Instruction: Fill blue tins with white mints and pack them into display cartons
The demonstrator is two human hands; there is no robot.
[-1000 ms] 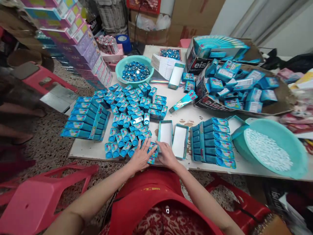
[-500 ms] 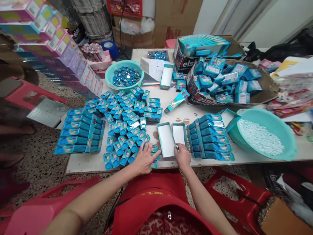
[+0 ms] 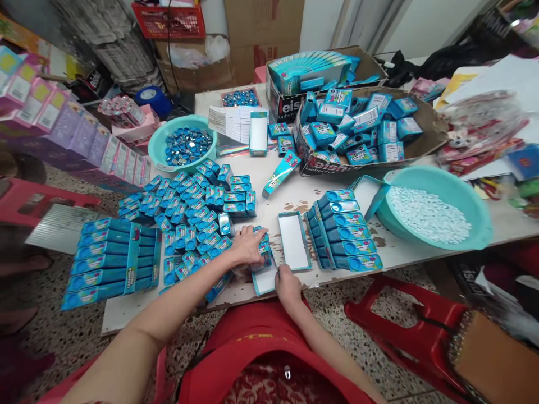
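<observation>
Left grip (image 3: 248, 247): my fingers spread flat, pressing down on small blue boxes (image 3: 263, 247) at the near tabletop (image 3: 290, 196) edge.
Right grip (image 3: 287, 283): closed on the near end of an open tray (image 3: 265, 279).
Beside: second empty tray (image 3: 293, 240), then stacked blue cartons (image 3: 347, 230).

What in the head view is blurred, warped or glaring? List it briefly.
Head view: even indoor light, no harsh glare; the table edge bows from wide-angle distortion; the left hand and right hand look sharp; box print on the small blue boxes is too small to read.
</observation>
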